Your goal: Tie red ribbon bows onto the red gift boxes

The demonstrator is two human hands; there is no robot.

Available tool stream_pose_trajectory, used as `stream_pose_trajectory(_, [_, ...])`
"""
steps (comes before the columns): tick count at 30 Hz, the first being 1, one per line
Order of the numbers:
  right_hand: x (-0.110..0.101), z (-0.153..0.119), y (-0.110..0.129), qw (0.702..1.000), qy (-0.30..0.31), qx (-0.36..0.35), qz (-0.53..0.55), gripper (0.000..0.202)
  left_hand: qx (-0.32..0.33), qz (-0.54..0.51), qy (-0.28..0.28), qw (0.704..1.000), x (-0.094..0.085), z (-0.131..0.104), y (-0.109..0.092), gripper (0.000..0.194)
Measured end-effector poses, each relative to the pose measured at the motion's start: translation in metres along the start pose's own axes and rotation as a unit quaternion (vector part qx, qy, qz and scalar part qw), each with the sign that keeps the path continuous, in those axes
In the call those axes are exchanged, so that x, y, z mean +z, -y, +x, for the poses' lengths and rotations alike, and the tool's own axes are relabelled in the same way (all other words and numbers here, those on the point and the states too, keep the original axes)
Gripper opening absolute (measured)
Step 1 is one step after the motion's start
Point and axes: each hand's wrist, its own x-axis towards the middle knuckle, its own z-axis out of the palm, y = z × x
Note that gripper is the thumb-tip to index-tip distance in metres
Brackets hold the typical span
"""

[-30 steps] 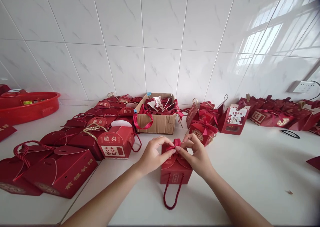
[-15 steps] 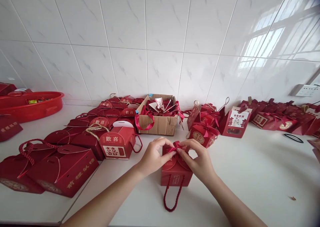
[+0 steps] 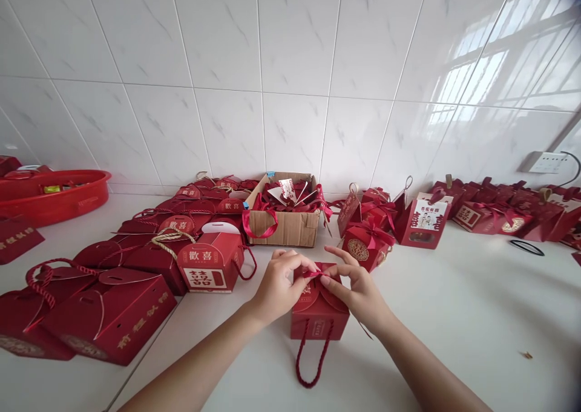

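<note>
A red gift box [image 3: 320, 326] stands upright in front of me, its dark red rope handle [image 3: 308, 383] drooping onto the table toward me. Over its lid runs a red ribbon [image 3: 313, 273]. My left hand [image 3: 282, 284] pinches the ribbon from the left side between thumb and fingertips. From the right, my right hand [image 3: 358, 288] pinches the ribbon between thumb and index finger, its other fingers raised. One thin ribbon tail hangs below the right hand. The fingers partly hide the ribbon's knot or loop.
Many red gift boxes [image 3: 211, 261] fill the left of the white table [image 3: 454, 333]. A cardboard box [image 3: 284, 227] with ribbons and cards stands behind. Ribboned boxes [image 3: 363, 245] sit back right, near a black ring [image 3: 526, 247]. A red basin [image 3: 86, 200] is far left.
The ribbon bow between my hands looks flatter and smaller. My right hand's outer fingers have lifted and spread, and a ribbon tail now shows below it. The view has shifted slightly.
</note>
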Motion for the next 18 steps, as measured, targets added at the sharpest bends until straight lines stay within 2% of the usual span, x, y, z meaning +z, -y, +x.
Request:
stream_pose_trajectory(4, [0.0,0.0,0.004,0.994,0.077,0.02,0.076,0.03,-0.006,-0.006,0.003,1.0,0.0,0.003,-0.001,0.014])
stream_pose_trajectory(6, [0.001,0.001,0.005,0.99,0.091,0.021,0.103,0.032,-0.013,-0.015,0.007,1.0,0.001,0.005,0.0,0.007])
stream_pose_trajectory(7, [0.002,0.001,0.005,0.989,0.089,0.023,0.118,0.032,-0.023,-0.029,0.013,0.999,0.0,0.006,0.001,0.007])
stream_pose_trajectory(10, [0.005,0.0,0.004,0.984,0.078,0.036,0.157,0.031,-0.05,-0.075,0.011,0.996,-0.003,0.005,0.002,0.03])
stream_pose_trajectory(12, [0.007,0.0,0.003,0.983,0.065,0.041,0.165,0.03,-0.045,-0.078,0.015,0.996,-0.008,0.003,0.001,0.021])
stream_pose_trajectory(14, [0.009,-0.001,0.002,0.986,0.05,0.039,0.155,0.029,-0.023,-0.059,0.055,0.996,-0.014,0.0,0.0,0.007])
stream_pose_trajectory(16, [0.011,-0.001,0.001,0.988,0.04,0.035,0.142,0.03,-0.018,-0.042,0.096,0.994,-0.017,-0.002,0.0,0.006])
stream_pose_trajectory(18, [0.011,0.0,0.002,0.989,0.041,0.036,0.136,0.032,-0.034,-0.027,0.095,0.995,-0.018,-0.002,0.0,0.01])
